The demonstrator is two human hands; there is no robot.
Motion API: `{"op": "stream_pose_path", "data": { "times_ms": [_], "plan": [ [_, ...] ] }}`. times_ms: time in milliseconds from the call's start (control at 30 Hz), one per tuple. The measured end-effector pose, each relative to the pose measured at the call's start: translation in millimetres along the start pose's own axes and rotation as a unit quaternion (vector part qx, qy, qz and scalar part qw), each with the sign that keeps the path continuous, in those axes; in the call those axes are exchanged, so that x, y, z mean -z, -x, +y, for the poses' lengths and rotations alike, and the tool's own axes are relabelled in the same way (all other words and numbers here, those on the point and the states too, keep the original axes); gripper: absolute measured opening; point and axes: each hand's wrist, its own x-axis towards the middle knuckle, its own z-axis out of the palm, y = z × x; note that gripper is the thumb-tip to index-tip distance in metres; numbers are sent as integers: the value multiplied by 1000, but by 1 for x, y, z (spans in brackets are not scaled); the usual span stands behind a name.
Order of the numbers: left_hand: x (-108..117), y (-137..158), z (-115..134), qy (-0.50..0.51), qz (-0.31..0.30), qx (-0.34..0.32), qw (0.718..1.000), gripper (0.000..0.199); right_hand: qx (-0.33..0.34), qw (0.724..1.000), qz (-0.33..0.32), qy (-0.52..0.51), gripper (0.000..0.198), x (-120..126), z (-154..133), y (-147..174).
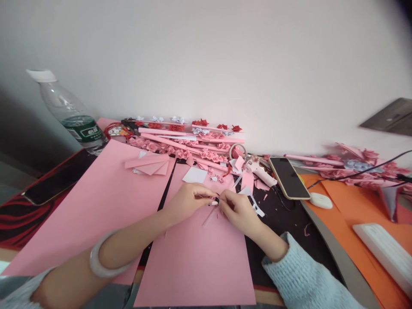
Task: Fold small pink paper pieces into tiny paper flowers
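Over the pink paper sheet (pixel 199 257) in the middle, my two hands meet. My left hand (pixel 193 198) is closed in a pinch of thumb and fingertips on a small dark piece with pink bits (pixel 216 200), too small to name. From the other side my right hand (pixel 236 208) has its fingers closed at the same piece, and they cover part of it. Just below the fingertips, a thin pale strip (pixel 210 216) slants down over the pink sheet. A white paper square (pixel 195 175) lies beyond my left hand.
Behind the hands lie pink paper rolls (pixel 174 143), paper roses (pixel 177 151), a tape roll (pixel 238 151) and a glue gun (pixel 260 171). Right are a phone (pixel 289 178), a white case (pixel 321 200) and orange paper (pixel 347 214). A water bottle (pixel 72 111) stands back left.
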Motion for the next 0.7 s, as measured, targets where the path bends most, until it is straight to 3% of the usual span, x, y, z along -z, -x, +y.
{"op": "stream_pose_path", "data": {
  "times_ms": [367, 533, 700],
  "plan": [
    [-1, -2, -5, 117, -24, 58, 991, 17, -4, 998, 63, -7, 17, -3, 4, 1],
    [-3, -2, -2, 212, -11, 92, 973, 16, 49, 992, 119, 4, 8, -2, 2, 2],
    [-4, -1, 1, 239, -21, 106, 965, 14, 87, 991, 101, 3, 17, -1, -1, 3]
  ]
}}
